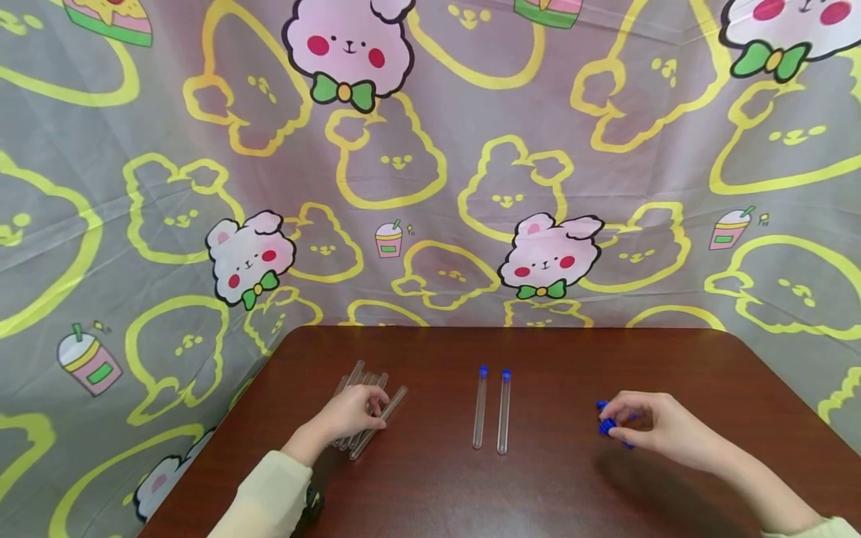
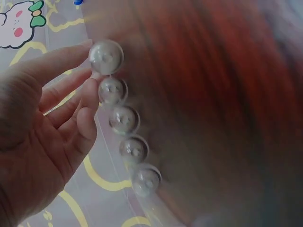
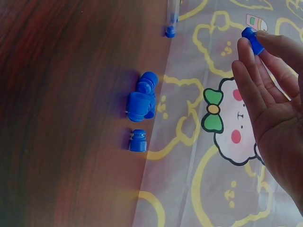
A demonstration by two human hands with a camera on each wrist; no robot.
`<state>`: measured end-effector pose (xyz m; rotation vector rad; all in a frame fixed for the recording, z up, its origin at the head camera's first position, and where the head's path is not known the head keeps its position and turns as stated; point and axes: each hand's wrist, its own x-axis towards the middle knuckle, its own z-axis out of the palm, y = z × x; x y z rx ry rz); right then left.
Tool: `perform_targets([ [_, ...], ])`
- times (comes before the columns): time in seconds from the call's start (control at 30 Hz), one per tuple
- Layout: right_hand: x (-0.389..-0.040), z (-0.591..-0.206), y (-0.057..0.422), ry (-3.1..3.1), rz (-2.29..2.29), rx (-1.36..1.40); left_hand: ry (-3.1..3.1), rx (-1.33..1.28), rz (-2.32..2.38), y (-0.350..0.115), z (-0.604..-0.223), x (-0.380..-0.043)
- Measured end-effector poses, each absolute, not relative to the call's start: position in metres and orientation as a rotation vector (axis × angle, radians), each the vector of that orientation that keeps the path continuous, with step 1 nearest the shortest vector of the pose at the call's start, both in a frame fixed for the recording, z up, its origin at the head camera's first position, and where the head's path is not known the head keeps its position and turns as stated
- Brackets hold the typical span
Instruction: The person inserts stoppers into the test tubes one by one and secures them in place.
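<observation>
My left hand (image 1: 350, 412) is at a row of clear test tubes (image 1: 359, 366) lying side by side on the left. Its thumb and fingers pinch the rightmost test tube (image 1: 398, 397), the top one (image 2: 106, 57) in the left wrist view. Over on the right, my right hand (image 1: 662, 427) pinches a blue test tube cap (image 3: 253, 40) between thumb and index finger. Other loose blue caps (image 3: 141, 105) lie on the table below that hand. Two test tubes with blue caps, one (image 1: 480, 411) left of the other (image 1: 504, 415), lie between the hands.
The dark brown wooden table (image 1: 430, 493) has rounded far corners. Behind and beside it hangs a grey cloth (image 1: 444, 217) printed with cartoon animals. A small black object (image 1: 312, 502) shows at the left sleeve's cuff.
</observation>
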<state>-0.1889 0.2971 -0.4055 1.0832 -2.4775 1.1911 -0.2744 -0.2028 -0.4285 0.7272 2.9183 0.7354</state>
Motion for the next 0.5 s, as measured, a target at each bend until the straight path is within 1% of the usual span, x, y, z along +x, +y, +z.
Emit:
perform_targets([
  [0.23,-0.188,-0.4076,0.2972,-2.464,1.186,1.083,2.921,0.755,0.682,-0.1954,-0.4276,-0.2735],
  [0.5,-0.1875,-0.4082,0.2988,-2.47,1.184,1.068,2.876,0.753,0.746,-0.1932,-0.4288,-0.2737],
])
